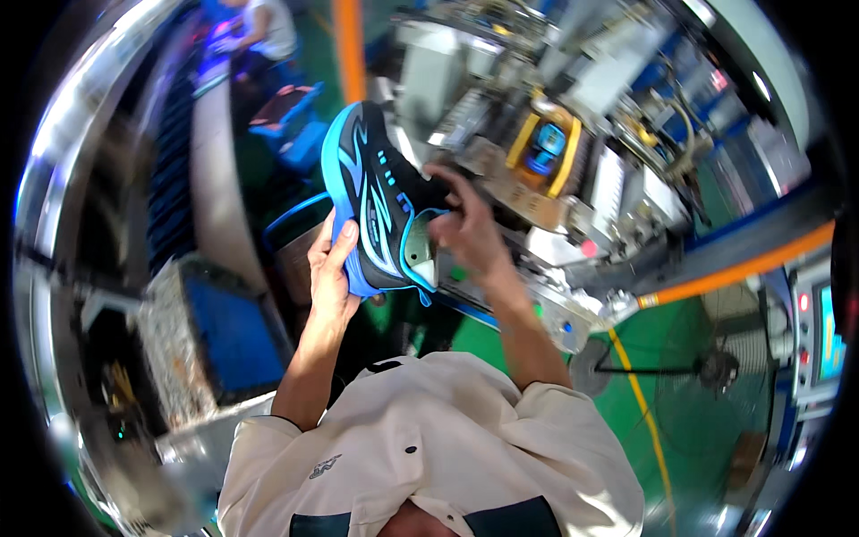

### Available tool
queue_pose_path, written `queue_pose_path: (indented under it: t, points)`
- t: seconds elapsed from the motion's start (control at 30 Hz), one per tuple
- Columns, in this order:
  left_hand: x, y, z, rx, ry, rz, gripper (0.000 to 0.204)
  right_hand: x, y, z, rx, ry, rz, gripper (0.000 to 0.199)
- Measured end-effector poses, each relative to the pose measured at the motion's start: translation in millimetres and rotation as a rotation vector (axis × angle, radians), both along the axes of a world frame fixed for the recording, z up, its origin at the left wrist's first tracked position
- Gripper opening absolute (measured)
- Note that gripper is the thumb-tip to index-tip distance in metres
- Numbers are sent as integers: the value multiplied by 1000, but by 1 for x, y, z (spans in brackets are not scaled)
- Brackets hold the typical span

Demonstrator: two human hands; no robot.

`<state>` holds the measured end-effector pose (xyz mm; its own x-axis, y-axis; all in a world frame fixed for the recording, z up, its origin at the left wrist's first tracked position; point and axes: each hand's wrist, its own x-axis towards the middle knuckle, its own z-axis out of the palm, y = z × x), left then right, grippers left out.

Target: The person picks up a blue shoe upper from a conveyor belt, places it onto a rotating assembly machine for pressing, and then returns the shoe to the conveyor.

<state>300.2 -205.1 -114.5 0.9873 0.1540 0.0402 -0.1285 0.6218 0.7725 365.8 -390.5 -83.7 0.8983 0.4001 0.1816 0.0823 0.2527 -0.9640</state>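
Left fingers (344,238) hold a shoe (369,192); right fingers (465,192), blurred, seem spread at its collar (413,243).

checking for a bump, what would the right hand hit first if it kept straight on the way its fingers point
Likely the shoe held in the left hand: the right hand points up and left toward it. Depth is unclear; they may already touch.

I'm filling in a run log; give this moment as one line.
left hand: holds black-and-blue shoe at its sole | right hand: at the shoe's opening, contact unclear | nearby: yellow frame
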Motion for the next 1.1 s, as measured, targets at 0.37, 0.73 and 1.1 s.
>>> queue_pose_path:
  t: [0.37,0.73,1.1]
  points:
    - [164,-186,-52,483,10,-375,52,32,-201,-39,-158,173,-911,66]
    - [413,-358,-141,1341,32,-6,47,38,-297,-32,-469,-24,-1399,62]
    - [310,-203,-56,208,492,-443,25,297,-363,-27,-1156,93,-1113,58]
